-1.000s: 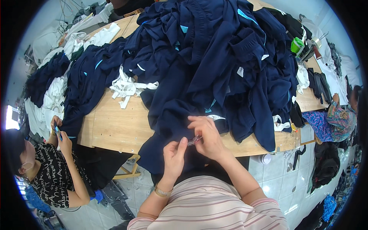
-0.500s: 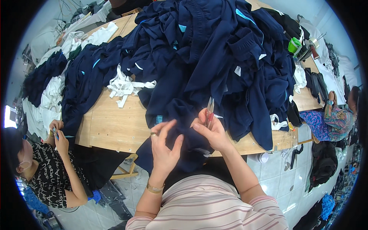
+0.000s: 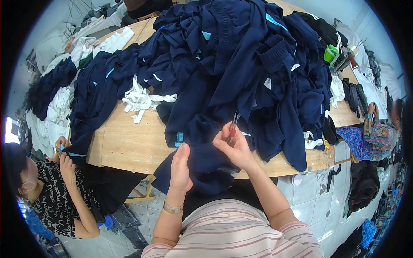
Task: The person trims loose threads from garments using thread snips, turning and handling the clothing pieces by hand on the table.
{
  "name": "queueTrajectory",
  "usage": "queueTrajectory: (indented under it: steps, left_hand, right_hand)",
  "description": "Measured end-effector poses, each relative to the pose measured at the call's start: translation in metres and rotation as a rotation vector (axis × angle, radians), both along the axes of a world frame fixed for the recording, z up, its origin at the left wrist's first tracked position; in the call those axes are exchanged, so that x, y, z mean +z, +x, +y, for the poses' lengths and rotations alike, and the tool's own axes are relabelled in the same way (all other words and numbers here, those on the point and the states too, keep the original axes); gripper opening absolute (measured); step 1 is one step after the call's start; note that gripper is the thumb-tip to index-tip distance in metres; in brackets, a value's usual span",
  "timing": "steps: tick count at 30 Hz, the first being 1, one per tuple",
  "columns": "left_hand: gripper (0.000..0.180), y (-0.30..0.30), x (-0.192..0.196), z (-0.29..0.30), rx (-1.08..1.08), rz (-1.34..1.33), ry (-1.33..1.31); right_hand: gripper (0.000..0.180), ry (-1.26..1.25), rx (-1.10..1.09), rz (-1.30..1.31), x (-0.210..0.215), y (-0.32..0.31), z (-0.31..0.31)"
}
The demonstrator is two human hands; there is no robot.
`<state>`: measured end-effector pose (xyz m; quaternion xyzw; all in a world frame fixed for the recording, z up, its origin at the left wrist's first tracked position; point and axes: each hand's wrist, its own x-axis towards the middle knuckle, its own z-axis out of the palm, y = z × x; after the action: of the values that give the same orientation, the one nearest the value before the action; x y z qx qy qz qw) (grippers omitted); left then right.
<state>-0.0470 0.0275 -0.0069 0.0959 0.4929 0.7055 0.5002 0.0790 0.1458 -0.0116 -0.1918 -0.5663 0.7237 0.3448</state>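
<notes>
My right hand (image 3: 235, 149) is closed around a pair of small thread snips (image 3: 232, 130) with red on the handles, their metal blades pointing away from me. To its left, my left hand (image 3: 180, 170) is held edge-on with straight fingers and nothing visible in it. Beneath both hands lies a navy garment (image 3: 202, 161), draped over the table's near edge, with a light blue patch (image 3: 179, 137) close to my left fingertips. Beyond it rises a large heap of navy garments (image 3: 228, 64) with light blue and white bits showing.
White fabric strips (image 3: 140, 99) lie on the wooden table (image 3: 124, 142). A green cup (image 3: 330, 53) stands at the far right. One person (image 3: 56, 193) handles navy cloth at the left; another (image 3: 374, 133) sits at the right. Dark cloth (image 3: 363, 182) lies on the tiled floor.
My left hand has turned edge-on, its fingers coming together from a spread pose. My right hand, still with the snips, has shifted only slightly.
</notes>
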Motion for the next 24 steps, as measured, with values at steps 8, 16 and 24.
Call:
queueTrajectory:
  steps: [8, 16, 24]
  left_hand:
    - [0.007, -0.006, -0.004, -0.001, -0.015, 0.145, 0.111]
    - [0.020, -0.032, 0.016, -0.035, -0.602, 0.662, 0.049]
    - [0.025, -0.080, -0.053, 0.015, -0.063, 0.948, -0.373]
  right_hand:
    - [0.034, 0.074, -0.120, -0.109, -0.004, -0.004, 0.004]
    - [0.032, -0.019, 0.116, -0.144, 0.005, 0.035, -0.006]
    - [0.034, -0.113, 0.121, -0.060, 0.021, 0.073, -0.009]
